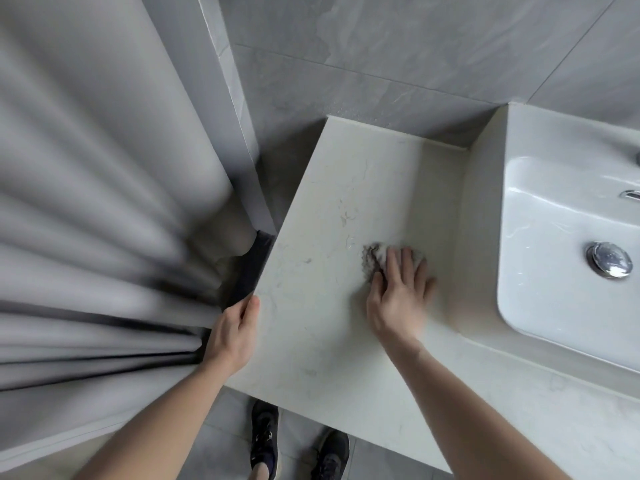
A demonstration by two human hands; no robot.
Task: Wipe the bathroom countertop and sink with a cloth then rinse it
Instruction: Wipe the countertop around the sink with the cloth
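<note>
Nearest, two dark shoes (265, 441) stand on the grey tiled floor (221, 445) below the front edge of the counter (311, 341). Up from them, the left hand (232, 332) rests on the counter's left edge, its fingers (252, 308) loosely curled over the rim and holding nothing; a grey curtain (86, 220) hangs in folds just to the left of those fingers. The right hand (398, 292) lies flat on the counter, its fingers (403, 263) straight and spread a little, pressing down on the cloth (374, 258). That cloth is pale with a dark mottled part, bunched under and just beyond the fingertips, blurred at its edges. Well to the right of the right hand's fingers sits the white sink (540, 216), with a chrome drain plug (609, 259) in its basin. Beyond everything rises the grey tiled wall (415, 46).
</note>
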